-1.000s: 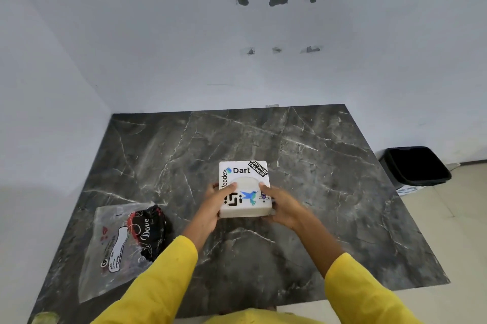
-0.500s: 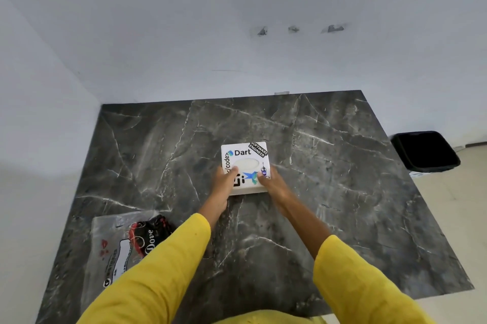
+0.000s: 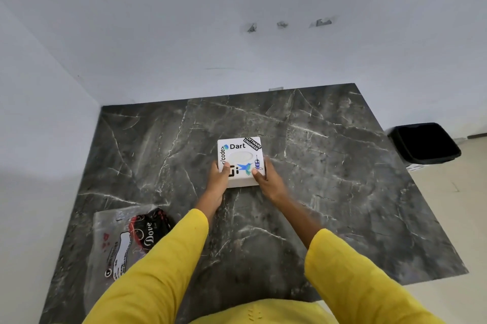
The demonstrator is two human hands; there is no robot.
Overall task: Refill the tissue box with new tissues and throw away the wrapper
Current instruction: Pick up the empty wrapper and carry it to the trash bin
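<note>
A white square tissue box [image 3: 240, 157] with stickers and an oval slot on top rests on the dark marble table [image 3: 329, 192], near its middle. My left hand [image 3: 218, 178] grips the box's near left corner, thumb on top. My right hand [image 3: 266, 178] grips its near right corner the same way. An empty clear plastic wrapper [image 3: 118, 244] with black and red "Dove" print lies flat at the table's near left, partly behind my left sleeve.
A black waste bin [image 3: 425, 143] stands open on the floor just past the table's right edge. Grey walls close off the far and left sides of the table. Bare marble surrounds the box.
Both hands have carried the box away from me and set it down farther back on the table; the grip has stayed the same.
</note>
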